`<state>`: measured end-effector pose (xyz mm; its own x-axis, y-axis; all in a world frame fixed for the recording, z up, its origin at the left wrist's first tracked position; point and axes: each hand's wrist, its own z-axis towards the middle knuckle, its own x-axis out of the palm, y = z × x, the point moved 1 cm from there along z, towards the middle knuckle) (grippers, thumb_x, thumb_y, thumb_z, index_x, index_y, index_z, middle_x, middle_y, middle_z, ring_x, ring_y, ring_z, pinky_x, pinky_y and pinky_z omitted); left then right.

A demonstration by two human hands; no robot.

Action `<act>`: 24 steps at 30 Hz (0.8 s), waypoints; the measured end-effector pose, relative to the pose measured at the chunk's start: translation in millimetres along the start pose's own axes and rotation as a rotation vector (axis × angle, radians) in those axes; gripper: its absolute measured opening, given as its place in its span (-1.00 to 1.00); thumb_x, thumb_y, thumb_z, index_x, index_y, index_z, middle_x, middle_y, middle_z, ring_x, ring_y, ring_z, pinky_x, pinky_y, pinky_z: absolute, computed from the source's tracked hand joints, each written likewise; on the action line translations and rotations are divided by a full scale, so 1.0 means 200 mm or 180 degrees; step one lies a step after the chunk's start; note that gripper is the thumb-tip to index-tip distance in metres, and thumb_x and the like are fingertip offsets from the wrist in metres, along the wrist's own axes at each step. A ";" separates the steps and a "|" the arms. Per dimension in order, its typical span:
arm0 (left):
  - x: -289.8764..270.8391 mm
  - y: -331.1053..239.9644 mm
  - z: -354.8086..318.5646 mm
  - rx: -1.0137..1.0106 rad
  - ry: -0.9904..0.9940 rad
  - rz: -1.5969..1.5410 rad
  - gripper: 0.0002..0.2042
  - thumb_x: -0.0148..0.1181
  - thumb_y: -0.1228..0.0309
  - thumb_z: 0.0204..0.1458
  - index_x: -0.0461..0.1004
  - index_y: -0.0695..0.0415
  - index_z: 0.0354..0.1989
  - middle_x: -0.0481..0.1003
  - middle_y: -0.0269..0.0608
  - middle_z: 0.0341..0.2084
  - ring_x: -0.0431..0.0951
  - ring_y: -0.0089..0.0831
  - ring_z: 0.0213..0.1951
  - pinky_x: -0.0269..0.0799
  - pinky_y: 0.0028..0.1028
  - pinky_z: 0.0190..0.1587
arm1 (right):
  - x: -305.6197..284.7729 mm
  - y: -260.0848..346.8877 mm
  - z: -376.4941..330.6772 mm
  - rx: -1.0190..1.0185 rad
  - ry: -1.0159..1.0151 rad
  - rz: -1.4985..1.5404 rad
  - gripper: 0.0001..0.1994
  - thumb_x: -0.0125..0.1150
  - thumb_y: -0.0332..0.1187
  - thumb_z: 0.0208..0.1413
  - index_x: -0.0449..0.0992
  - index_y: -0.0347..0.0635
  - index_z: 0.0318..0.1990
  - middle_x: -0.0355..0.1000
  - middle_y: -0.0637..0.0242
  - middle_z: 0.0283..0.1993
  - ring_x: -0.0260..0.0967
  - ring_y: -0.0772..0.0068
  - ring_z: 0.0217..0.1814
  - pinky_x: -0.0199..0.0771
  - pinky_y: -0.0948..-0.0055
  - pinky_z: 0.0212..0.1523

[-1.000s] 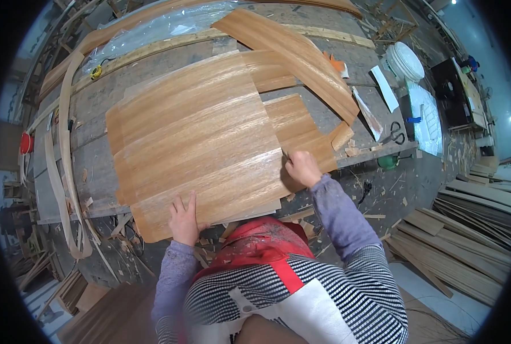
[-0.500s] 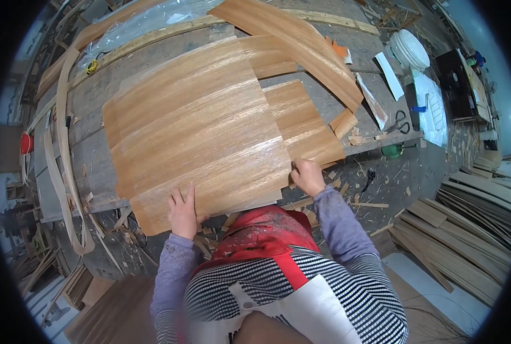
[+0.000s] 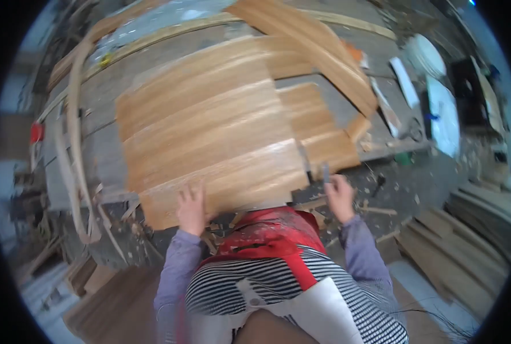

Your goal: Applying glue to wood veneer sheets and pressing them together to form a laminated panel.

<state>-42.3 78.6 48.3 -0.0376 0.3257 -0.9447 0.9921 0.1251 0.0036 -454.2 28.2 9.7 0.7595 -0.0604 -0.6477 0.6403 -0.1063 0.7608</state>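
A large sheet of striped brown wood veneer (image 3: 215,126) lies across the workbench in front of me. My left hand (image 3: 192,209) rests on its near edge, left of the middle, fingers spread and flat. Just off the sheet's near right corner, my right hand (image 3: 340,198) is closed around a thin grey blade (image 3: 326,172), which points away from me; blur hides its handle. To the right a smaller veneer piece (image 3: 318,123) lies partly under the large sheet. A long veneer strip (image 3: 318,57) runs slantwise behind it.
Scissors (image 3: 416,130), a white bucket (image 3: 424,56) and a pale strip (image 3: 403,83) are at the right. Narrow bent strips (image 3: 75,126) hang over the bench's left end, near a yellow tape measure (image 3: 106,59). Wood strips (image 3: 450,246) are stacked at lower right.
My right hand has left the large sheet's near right corner and moved right, the blade now showing. My left hand stays on the near edge. The whole view has shifted and blurred.
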 end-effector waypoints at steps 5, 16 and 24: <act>0.03 -0.01 0.02 -0.0108 0.0074 -0.0271 0.05 0.55 0.09 -0.41 0.10 -0.18 0.40 0.14 0.18 0.28 0.24 0.22 0.19 0.40 -0.04 0.11 | 0.08 0.06 0.26 0.0359 0.0500 0.0796 -0.93 0.16 -0.44 0.17 0.44 -0.21 -0.34 0.29 0.55 -0.49 0.16 0.71 -0.47 0.19 0.61 -0.47; 0.02 0.23 -0.06 0.0356 -0.0355 -0.1056 -0.10 0.48 0.14 -0.28 0.19 -0.19 0.36 0.16 0.16 0.27 0.24 0.19 0.18 0.35 -0.04 0.13 | 0.33 0.35 0.34 0.0744 0.0946 0.1893 -0.89 0.16 -0.50 0.15 0.38 -0.19 -0.40 0.28 0.51 -0.46 0.15 0.70 -0.41 0.15 0.59 -0.40; -0.01 0.61 -0.04 0.0491 -0.0300 -0.1063 -0.22 0.47 0.17 -0.27 0.33 -0.06 0.24 0.19 0.08 0.26 0.25 0.11 0.19 0.31 -0.11 0.17 | 0.38 0.64 0.41 -0.0426 0.0418 0.0185 -0.87 0.15 -0.47 0.18 0.33 -0.13 -0.40 0.21 0.55 -0.49 0.11 0.71 -0.48 0.15 0.61 -0.49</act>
<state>77.0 100.3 52.2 -0.3579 0.2022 -0.9116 0.9337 0.0650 -0.3521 -323.7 -70.4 54.8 0.7985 0.0682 -0.5982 0.5979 0.0270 0.8011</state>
